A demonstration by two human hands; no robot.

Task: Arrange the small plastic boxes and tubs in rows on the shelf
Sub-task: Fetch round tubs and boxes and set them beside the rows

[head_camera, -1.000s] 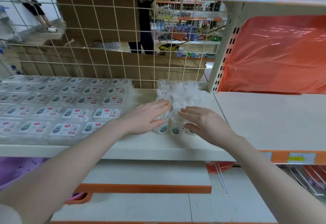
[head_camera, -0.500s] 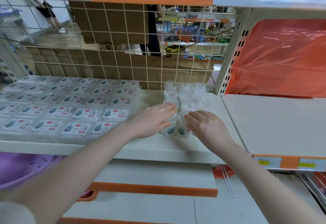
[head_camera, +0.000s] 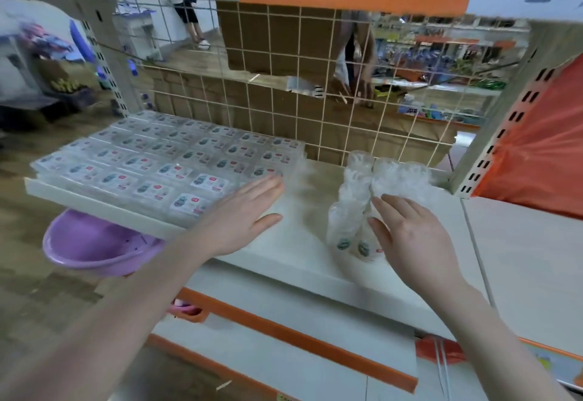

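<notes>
On the shelf (head_camera: 303, 243), flat boxes (head_camera: 176, 161) lie in rows left of the clear tubs (head_camera: 375, 192), contents unclear, while the left hand (head_camera: 243, 221) hovers flat, empty, between them and the right hand (head_camera: 413, 236) rests straight-fingered against the tubs.

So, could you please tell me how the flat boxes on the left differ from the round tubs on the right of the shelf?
The flat boxes lie low in many neat rows; the round tubs are taller and form only a small cluster. The boxes show labels on top, the tubs near their front ends. The right hand rests by the tubs. Both are clear plastic on the same shelf.
</notes>
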